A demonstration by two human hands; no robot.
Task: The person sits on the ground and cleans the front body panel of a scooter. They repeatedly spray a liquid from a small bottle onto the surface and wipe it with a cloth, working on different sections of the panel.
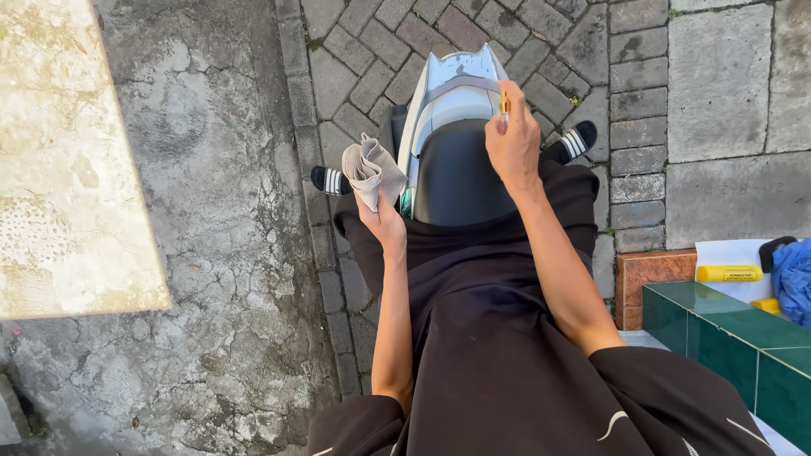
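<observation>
I look straight down over the rear of a scooter with a black seat point(456, 181) and a silver-white tail point(460, 84). My left hand point(382, 221) grips a crumpled beige cloth point(370, 169) beside the seat's left edge. My right hand point(511, 139) is raised over the seat's back end, fingers closed on a small amber spray bottle point(505, 103) whose top points toward the tail. My feet in black sandals with white stripes point(329, 180) point(574, 139) stand either side of the scooter on the paving.
Cracked concrete point(211, 253) lies to the left, brick pavers point(372, 51) under the scooter. At the right stands a green tiled ledge point(726, 325) with a yellow tube point(728, 273), white sheet and blue cloth point(792, 279) behind it.
</observation>
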